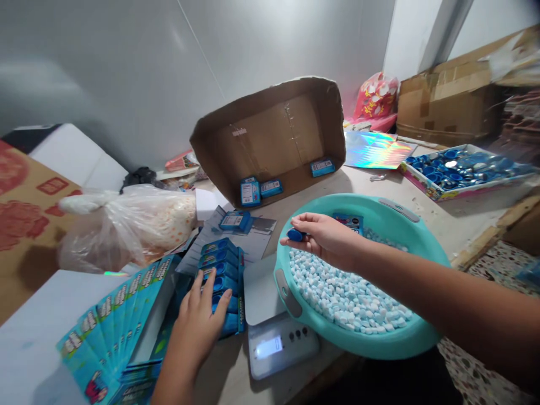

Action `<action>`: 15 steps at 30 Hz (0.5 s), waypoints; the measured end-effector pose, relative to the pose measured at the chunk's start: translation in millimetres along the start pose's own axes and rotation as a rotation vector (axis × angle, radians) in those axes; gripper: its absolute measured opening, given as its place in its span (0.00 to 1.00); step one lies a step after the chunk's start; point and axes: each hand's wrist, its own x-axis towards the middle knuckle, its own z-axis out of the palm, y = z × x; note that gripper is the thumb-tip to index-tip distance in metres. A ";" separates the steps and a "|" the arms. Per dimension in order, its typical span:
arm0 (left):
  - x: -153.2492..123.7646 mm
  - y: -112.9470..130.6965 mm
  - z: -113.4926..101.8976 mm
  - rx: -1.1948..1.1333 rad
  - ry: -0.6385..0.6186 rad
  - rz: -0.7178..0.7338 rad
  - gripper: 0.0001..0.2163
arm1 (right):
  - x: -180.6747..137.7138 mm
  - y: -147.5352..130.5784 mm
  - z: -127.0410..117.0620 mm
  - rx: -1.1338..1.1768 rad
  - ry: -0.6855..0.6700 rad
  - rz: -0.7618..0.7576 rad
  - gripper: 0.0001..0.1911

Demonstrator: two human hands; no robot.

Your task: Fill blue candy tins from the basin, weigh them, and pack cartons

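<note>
My right hand (323, 239) is over the left side of a turquoise basin (426, 242). Its thumb and fingers pinch a small round blue cap (295, 234). Small white and pale blue candies (350, 298) fill the bottom of the basin, and a blue printed packet (348, 221) lies partly behind my wrist. My left hand (200, 315) has its fingers spread, the tips touching a row of small blue packs (219, 256) in an opened display box. Round blue tops show on several packs. Between my hands stands a digital scale (282, 346) with a lit display, partly under the basin.
A tilted cardboard box (270, 140) at the back holds several blue packs. Fanned printed cartons (122, 315) lie at left, beside a clear plastic bag (126, 225). A tray (464, 169) of blue caps sits at right, near the table edge.
</note>
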 end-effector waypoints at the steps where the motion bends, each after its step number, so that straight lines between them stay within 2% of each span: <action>1: -0.1 1.0 -1.4 -0.002 0.002 -0.002 0.33 | 0.1 0.1 -0.2 -0.004 0.005 -0.001 0.11; 11: -2.1 5.1 -4.5 0.000 0.005 -0.029 0.31 | -1.1 -1.2 1.4 0.002 0.003 -0.016 0.11; 15: -0.5 3.0 -7.2 0.007 -0.046 -0.030 0.31 | -0.5 -0.5 1.0 -0.003 -0.009 -0.024 0.11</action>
